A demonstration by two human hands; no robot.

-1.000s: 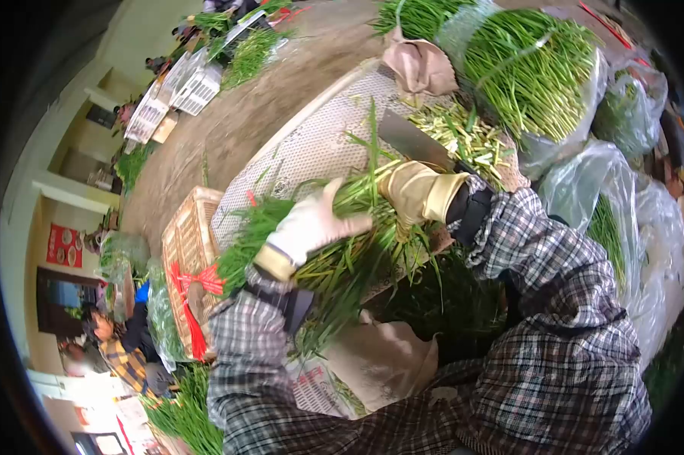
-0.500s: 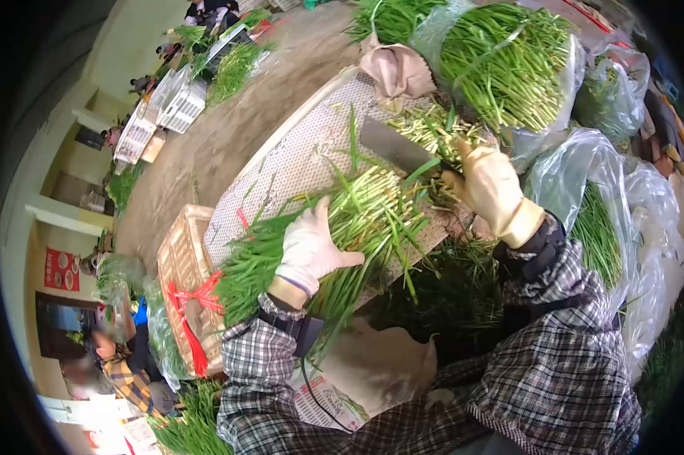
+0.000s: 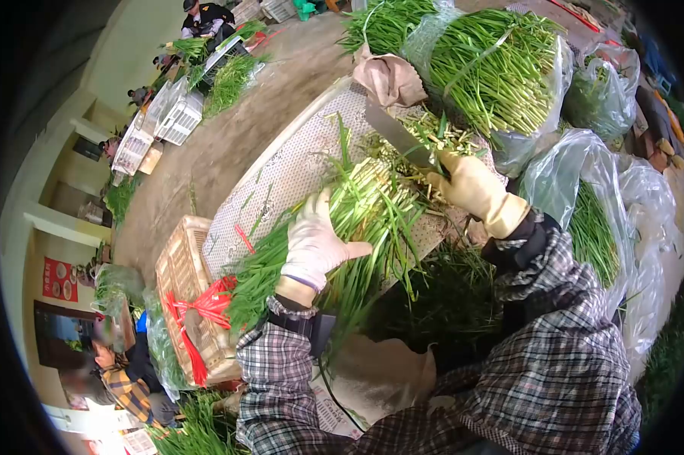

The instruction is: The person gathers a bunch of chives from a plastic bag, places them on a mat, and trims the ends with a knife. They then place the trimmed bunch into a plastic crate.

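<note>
My left hand [image 3: 315, 241], in a pale glove, lies over a bundle of green stalks [image 3: 357, 199] with its thumb spread out, pressing it on the dotted board [image 3: 270, 171]. In a yellowish glove, my right hand [image 3: 474, 189] is closed around the handle of a wide-bladed knife [image 3: 399, 136]. The blade points up and left, above the cut ends of the bundle. Short cut stalk pieces [image 3: 452, 136] lie behind and beside the knife.
A wicker basket [image 3: 186, 258] with red ribbon stands left of the board. Bagged green stalks [image 3: 501, 72] lie at the back right, near more plastic bags [image 3: 584, 163]. A person [image 3: 122, 379] in a checked top is at the lower left, and white crates [image 3: 181, 114] stand farther back.
The knife and my right hand have moved slightly left, and the blade has turned more upright. My left hand has shifted a little right with the bundle. The whole view has shifted slightly.
</note>
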